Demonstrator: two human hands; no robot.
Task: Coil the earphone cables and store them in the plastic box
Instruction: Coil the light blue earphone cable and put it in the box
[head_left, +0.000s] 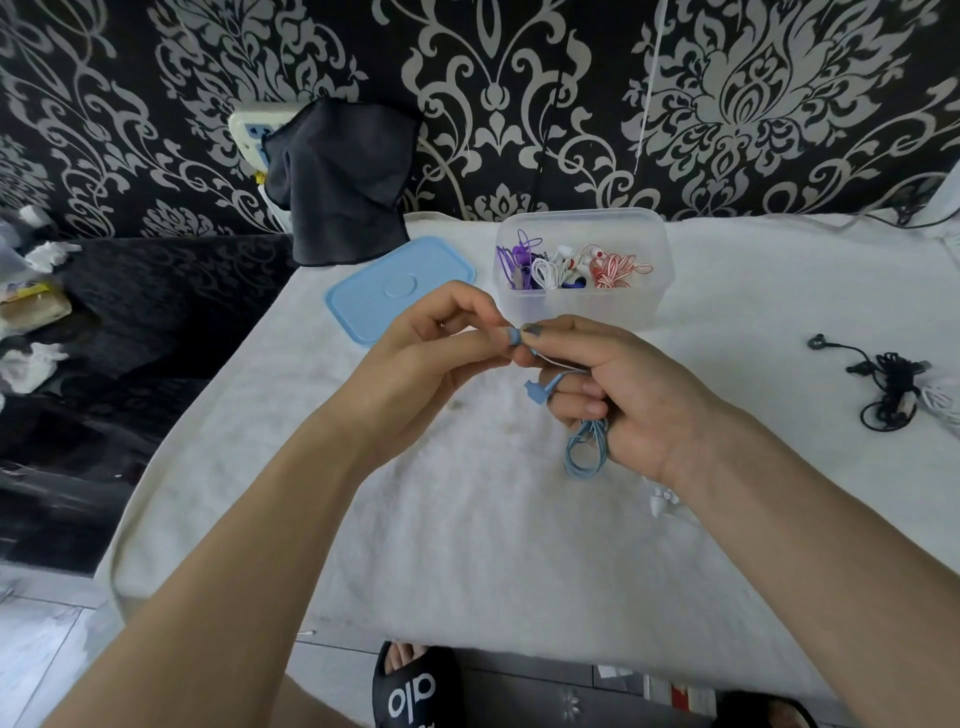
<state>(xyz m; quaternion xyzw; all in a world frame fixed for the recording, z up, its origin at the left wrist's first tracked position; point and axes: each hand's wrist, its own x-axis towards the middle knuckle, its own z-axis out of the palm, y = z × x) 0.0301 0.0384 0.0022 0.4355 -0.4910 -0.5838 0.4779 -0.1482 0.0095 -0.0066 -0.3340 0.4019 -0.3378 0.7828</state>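
A blue earphone cable (586, 447) hangs in loops from my right hand (618, 395), whose fingers are curled round the coil. One blue end piece (535, 391) sticks out to the left below my fingers. My left hand (441, 343) pinches the other blue end (514, 336) against my right fingertips. The clear plastic box (582, 306) stands open just behind my hands and holds purple, white and red-striped coiled earphones. Its blue lid (363, 296) lies to the box's left. A black tangled earphone (883, 384) lies at the right, with a white cable beside it.
A white fluffy cloth (467, 519) covers the table. A white earbud (660, 501) lies under my right wrist. A dark cloth (343, 182) hangs over a wall socket at the back. Clutter lies on the dark surface at the left. Sandalled feet show below the table edge.
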